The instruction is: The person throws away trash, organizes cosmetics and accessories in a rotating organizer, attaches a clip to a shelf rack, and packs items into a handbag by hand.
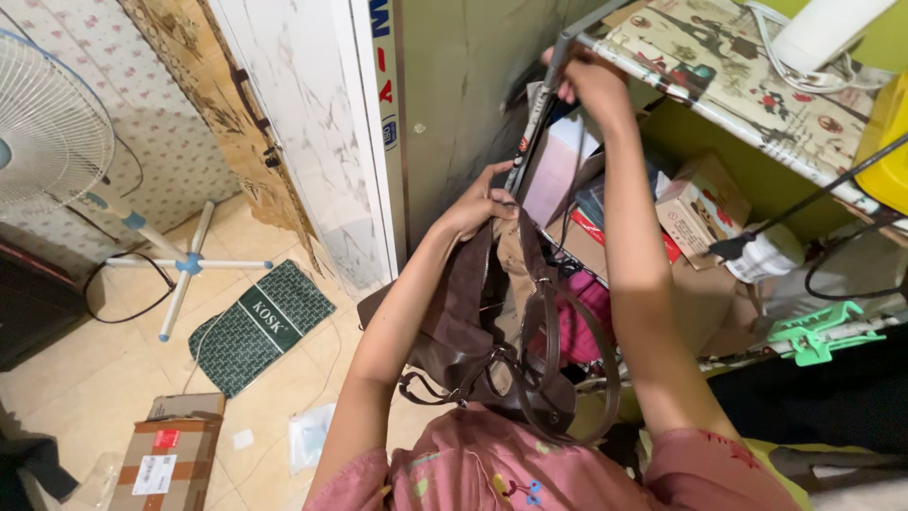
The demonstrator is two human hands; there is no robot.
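Observation:
A brown leather handbag [463,331] with long straps hangs in front of my chest. My left hand [478,206] grips its upper edge near the opening. My right hand [588,85] is raised higher and pinches the top of a long thin dark rod-like item [534,123] that runs down toward the bag's mouth. Whether that item's lower end is inside the bag is hidden by my left hand.
A metal shelf rack [719,104] on the right holds cardboard boxes [695,203], a white jar [771,254], green hangers [823,331] and cables. A standing fan [57,142], a green bag [260,326] and a cardboard box [170,454] are on the tiled floor at left.

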